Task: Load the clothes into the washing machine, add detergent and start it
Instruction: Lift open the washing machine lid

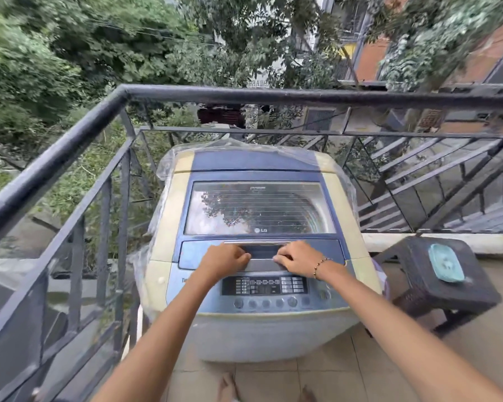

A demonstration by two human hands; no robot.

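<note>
Two railings (79,134) of dark painted metal meet at the balcony's far left corner, boxing in a tiled floor (476,338) with open room to the right of the machine. Against the left railing stands the washing machine (256,335), a cream and blue top-loader with rounded corners and clear plastic sheeting draped over its back. Its lid (260,208) lies shut, a ribbed, glossy window reflecting leaves. A dark woven-texture stool (424,274) sits just beside the machine's right side, carrying a teal oval soap dish (445,263). At the lid's near edge, above the control panel (265,285), both hands curl on the grey handle recess: left hand (225,259) and right hand (299,258), fingers hooked in a closed grip on the handle (259,253). No clothes show.
</note>
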